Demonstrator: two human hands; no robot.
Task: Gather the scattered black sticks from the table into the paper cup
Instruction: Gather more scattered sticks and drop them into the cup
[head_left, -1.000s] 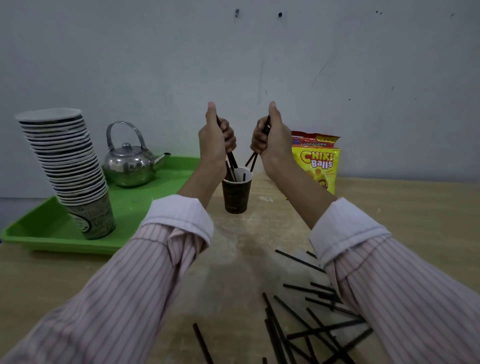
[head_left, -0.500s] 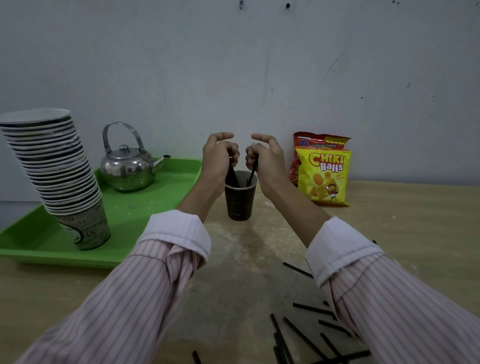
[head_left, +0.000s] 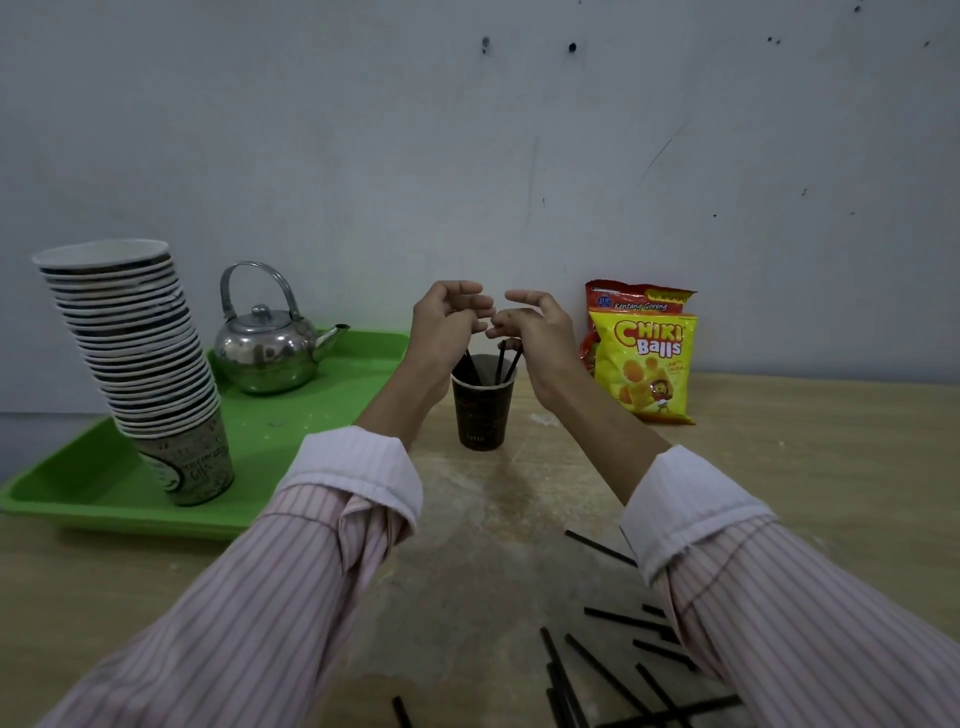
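Observation:
A dark brown paper cup (head_left: 482, 413) stands upright on the wooden table (head_left: 810, 467) near the wall. Several black sticks (head_left: 503, 361) lean inside it, their tops above the rim. My left hand (head_left: 448, 325) and my right hand (head_left: 535, 327) hover just above the cup, one on each side, fingers spread and curled, holding nothing. More black sticks (head_left: 613, 670) lie scattered on the table near the front right, partly under my right sleeve.
A green tray (head_left: 291, 441) at the left carries a leaning tall stack of paper cups (head_left: 140, 364) and a steel kettle (head_left: 270, 348). Two snack bags (head_left: 644, 358) stand against the wall right of the cup.
Both hands lowered to the cup with sticks in them, then let go. The fingers are now spread and the sticks stand in the cup.

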